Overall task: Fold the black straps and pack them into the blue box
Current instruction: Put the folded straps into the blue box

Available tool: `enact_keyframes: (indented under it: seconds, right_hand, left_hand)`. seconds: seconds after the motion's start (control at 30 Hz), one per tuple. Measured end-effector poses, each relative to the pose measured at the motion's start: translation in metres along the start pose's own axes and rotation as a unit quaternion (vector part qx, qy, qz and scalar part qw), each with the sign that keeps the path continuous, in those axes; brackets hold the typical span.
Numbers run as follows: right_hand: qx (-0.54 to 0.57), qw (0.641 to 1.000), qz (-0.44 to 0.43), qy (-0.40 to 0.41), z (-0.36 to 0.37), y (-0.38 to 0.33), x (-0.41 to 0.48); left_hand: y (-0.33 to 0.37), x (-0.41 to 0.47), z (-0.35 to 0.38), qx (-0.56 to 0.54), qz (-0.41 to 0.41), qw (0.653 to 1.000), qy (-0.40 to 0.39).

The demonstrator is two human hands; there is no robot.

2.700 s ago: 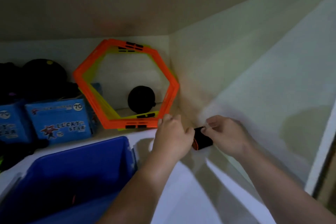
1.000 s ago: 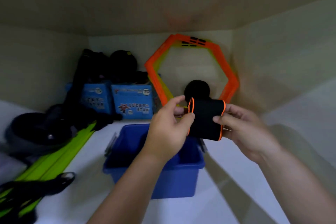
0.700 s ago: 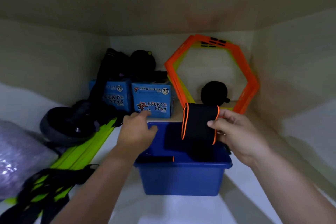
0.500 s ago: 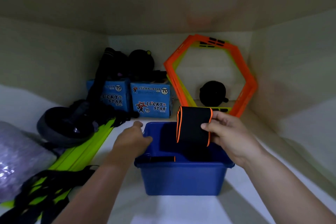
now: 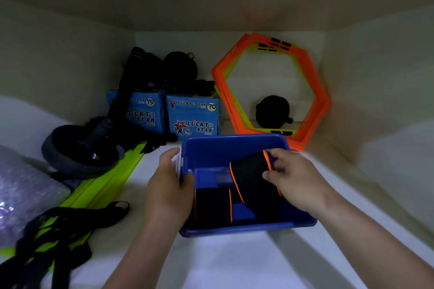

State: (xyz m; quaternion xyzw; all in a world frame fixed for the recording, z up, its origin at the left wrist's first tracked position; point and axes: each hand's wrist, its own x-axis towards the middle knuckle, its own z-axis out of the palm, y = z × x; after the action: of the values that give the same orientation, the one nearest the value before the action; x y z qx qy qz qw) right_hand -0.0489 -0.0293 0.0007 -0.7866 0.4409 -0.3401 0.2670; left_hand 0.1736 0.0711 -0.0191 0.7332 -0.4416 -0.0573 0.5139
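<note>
The blue box [image 5: 234, 145] stands open on the white shelf in front of me. My right hand [image 5: 293, 178] pinches a folded black strap with orange edging [image 5: 252, 180] and holds it tilted inside the box, on its right side. A second folded black strap with orange edges [image 5: 212, 205] lies at the bottom left of the box. My left hand [image 5: 168, 185] grips the box's left rim, thumb inside the wall.
Orange and yellow hexagon rings [image 5: 314, 91] lean against the back wall behind the box. Two blue Lucky Star cartons [image 5: 192, 117] stand at the back left. A black wheel [image 5: 77, 148], green bars [image 5: 105, 180] and black-green straps [image 5: 54, 230] lie to the left.
My right hand has lowered the folded strap from above the box down into it. My left hand has let go of the strap and taken hold of the box's left rim.
</note>
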Motion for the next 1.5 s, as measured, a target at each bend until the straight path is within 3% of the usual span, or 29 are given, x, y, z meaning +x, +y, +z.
enact_keyframes:
  seconds: [0.13,0.4,0.7,0.77,0.9,1.13,1.2,1.3,1.4,1.5]
  right_hand:
    - [-0.125,0.992,0.018,-0.023,0.017,0.0,-0.011]
    - [-0.181,0.974,0.096,-0.1,0.036,0.008,-0.016]
    - [-0.373,0.893,0.123,-0.22,0.042,-0.014,-0.001]
    - [-0.38,0.889,0.118,-0.226,0.038,-0.017,-0.001]
    - [-0.349,0.918,0.077,-0.17,0.028,-0.02,-0.004]
    - [-0.332,0.933,0.017,-0.137,0.022,-0.027,-0.011]
    - [-0.317,0.945,-0.038,-0.077,0.013,-0.026,-0.013]
    - [-0.264,0.949,-0.136,0.102,-0.016,-0.015,-0.018]
    - [-0.091,0.969,-0.062,0.22,-0.039,0.009,-0.022]
    - [0.148,0.97,0.116,0.157,-0.035,0.039,-0.018]
  left_hand:
    - [-0.006,-0.024,-0.002,-0.039,0.039,0.998,0.043]
    - [-0.015,-0.033,-0.001,-0.046,0.056,0.996,0.046]
    - [-0.021,-0.026,-0.001,-0.061,0.067,0.996,0.025]
    - [-0.019,-0.027,-0.001,-0.059,0.068,0.996,0.027]
    - [-0.019,-0.026,-0.001,-0.067,0.07,0.995,0.023]
    - [-0.018,-0.026,-0.001,-0.072,0.063,0.995,0.025]
    - [-0.017,-0.025,-0.002,-0.079,0.059,0.995,0.021]
    - [-0.013,-0.021,-0.005,-0.089,0.05,0.995,0.009]
    - [-0.011,-0.011,-0.005,-0.087,0.038,0.996,-0.003]
    - [-0.015,0.007,0.002,-0.107,0.0,0.994,-0.01]
